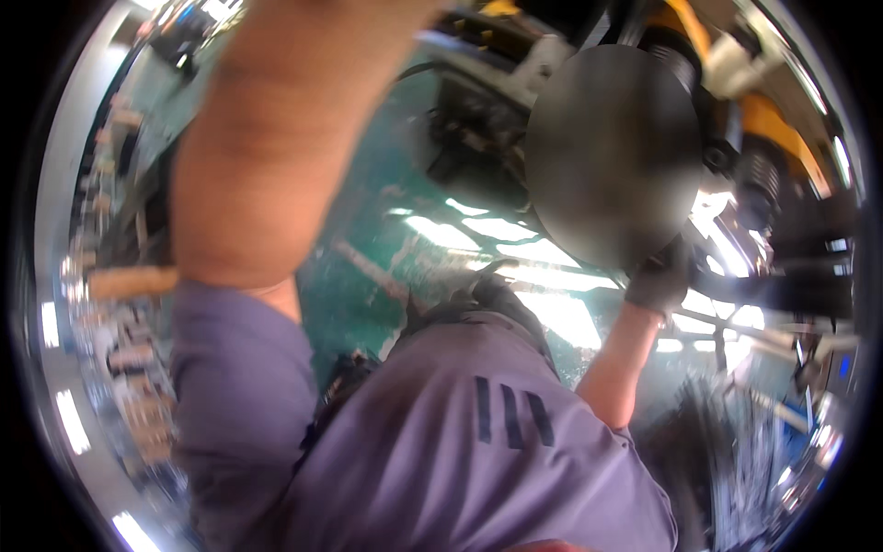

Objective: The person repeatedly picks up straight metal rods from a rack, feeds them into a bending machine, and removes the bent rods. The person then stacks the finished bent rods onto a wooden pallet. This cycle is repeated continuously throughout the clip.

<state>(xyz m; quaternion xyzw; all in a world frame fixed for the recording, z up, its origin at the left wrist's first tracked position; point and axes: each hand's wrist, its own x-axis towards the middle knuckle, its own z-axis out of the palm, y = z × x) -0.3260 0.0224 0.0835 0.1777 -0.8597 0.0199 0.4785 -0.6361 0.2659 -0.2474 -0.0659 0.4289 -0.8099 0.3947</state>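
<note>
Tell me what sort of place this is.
Probably a workshop or factory floor, though the view is blurred. A glossy green floor mirrors long ceiling lights, dark and yellow machinery stands ahead, and a person in a grey work shirt reaches up with a dark-gloved hand.

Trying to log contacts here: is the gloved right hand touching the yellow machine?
Cannot tell. In the head view the gloved right hand ends at a grey blurred patch that hides its fingertips, and the yellow machine beyond is motion-blurred.
</note>
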